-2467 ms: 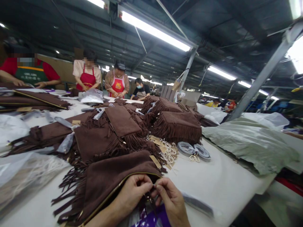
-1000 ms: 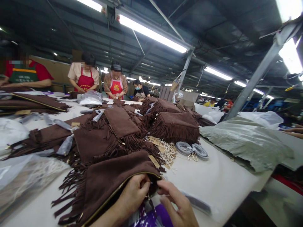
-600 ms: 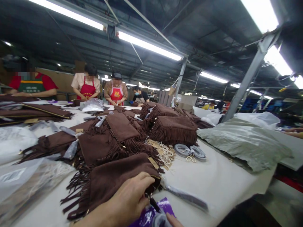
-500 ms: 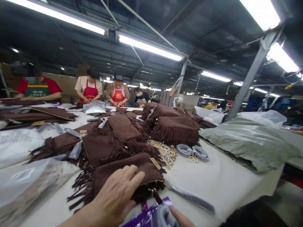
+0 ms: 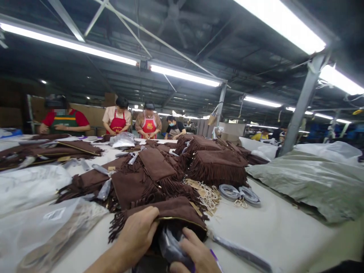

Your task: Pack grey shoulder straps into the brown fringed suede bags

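A brown suede fringed bag lies at the near edge of the white table, its zipped mouth open towards me. My left hand grips the bag's upper lip and holds it open. My right hand is closed on a crumpled grey plastic wrap at the bag's opening. A bit of purple packaging shows by my right hand.
Several more brown fringed bags are piled mid-table, with paper tags on strings and wrapped straps beside them. Clear plastic bags lie left, a grey-green sheet right. Several people in aprons work at the far end.
My two hands left the zip pull. My left hand slid over the bag and took its lip; my right hand brought grey plastic wrap up to the opening. The camera tilted up.
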Available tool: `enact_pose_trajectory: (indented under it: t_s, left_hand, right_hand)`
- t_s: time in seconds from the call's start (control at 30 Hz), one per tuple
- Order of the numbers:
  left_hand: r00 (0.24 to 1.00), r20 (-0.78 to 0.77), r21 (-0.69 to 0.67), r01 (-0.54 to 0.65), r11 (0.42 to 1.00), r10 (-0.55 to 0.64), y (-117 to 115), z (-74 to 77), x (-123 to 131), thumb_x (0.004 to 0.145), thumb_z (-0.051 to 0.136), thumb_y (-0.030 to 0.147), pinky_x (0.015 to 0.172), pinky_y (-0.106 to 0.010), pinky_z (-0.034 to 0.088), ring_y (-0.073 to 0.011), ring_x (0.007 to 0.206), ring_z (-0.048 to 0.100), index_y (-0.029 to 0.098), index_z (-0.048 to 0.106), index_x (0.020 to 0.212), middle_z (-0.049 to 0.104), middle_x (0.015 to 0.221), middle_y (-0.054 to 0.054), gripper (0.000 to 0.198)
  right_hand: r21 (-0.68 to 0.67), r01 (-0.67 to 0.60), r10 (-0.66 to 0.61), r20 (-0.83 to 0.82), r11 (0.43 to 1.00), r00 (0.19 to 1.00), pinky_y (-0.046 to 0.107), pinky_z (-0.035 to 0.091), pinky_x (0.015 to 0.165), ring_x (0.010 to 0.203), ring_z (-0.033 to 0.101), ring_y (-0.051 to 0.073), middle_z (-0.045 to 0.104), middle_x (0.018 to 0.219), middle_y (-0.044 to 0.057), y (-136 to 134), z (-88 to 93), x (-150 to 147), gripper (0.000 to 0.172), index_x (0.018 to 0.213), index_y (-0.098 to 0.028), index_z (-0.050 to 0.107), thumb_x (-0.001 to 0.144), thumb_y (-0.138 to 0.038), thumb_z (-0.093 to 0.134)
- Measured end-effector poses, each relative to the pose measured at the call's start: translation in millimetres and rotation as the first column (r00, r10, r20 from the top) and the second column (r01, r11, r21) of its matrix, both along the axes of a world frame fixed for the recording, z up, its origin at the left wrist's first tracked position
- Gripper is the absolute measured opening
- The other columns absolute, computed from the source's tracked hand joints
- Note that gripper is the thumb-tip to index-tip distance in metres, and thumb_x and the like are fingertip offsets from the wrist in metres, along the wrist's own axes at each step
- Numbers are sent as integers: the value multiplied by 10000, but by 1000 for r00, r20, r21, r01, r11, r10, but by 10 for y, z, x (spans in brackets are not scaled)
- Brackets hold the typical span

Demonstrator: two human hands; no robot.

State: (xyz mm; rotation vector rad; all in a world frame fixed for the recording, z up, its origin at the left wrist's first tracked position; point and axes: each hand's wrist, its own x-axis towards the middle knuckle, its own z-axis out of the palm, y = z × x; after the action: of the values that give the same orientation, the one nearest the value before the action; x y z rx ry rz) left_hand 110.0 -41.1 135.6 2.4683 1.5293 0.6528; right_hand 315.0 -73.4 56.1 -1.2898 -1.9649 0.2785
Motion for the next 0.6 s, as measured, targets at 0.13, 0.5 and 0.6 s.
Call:
enact_pose_trajectory:
  t_s: [0.13, 0.5, 0.6]
  left_hand:
    - [997, 43, -16, 68, 998, -67, -70, -125, 83, 901, 378, 168, 727, -277, 402, -204, 856, 616, 209, 537, 811, 649, 892, -49, 187]
    - [925, 376, -307, 173, 936, -48, -154, -235, -200, 763, 526, 198, 774, -245, 430, -186, 875, 620, 178, 691, 895, 702, 915, -19, 212]
    - [949, 311, -273, 137, 952, -48, -336, -138, -297, 788, 462, 167, 774, -244, 431, -172, 866, 602, 194, 659, 878, 680, 905, -15, 218]
  right_hand:
    - [3, 146, -143, 223, 989, 964, 319, 524, 772, 822, 700, 267, 752, 842, 116, 546, 130, -301, 227, 882, -192, 725, 771, -95, 552]
    - [10, -6, 2, 349, 1000, 937, 290, 493, 670, 769, 696, 245, 749, 865, 123, 243, -279, -562, 352, 910, -158, 715, 756, 8, 446]
    - [60, 61, -80, 374, 996, 924, 323, 459, 641, 738, 673, 274, 718, 813, 135, 102, -283, -461, 300, 817, -177, 679, 793, -3, 436]
